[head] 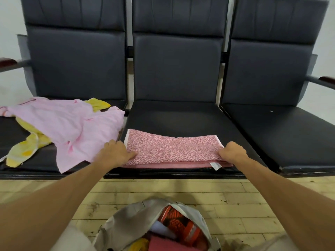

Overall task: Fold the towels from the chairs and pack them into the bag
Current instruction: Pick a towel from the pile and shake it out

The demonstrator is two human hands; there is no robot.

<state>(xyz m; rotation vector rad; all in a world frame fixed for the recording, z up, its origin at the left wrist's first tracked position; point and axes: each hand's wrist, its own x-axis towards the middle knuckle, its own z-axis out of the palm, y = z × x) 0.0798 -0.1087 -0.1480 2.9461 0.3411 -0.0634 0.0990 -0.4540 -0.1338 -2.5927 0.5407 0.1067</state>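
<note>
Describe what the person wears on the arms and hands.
Nothing covers them. The left hand and right hand are bare: no gloves, rings or watch visible. The left forearm and right forearm are uncovered as far as the frame shows. Pale beige fabric at the bottom edge may be clothing; whether it is a sleeve cannot be told.

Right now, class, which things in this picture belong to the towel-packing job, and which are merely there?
Job: folded pink towel, left hand, right hand, pale pink towel, yellow towel, grey bag.
Merely there: right-hand chair, wooden floor.
</note>
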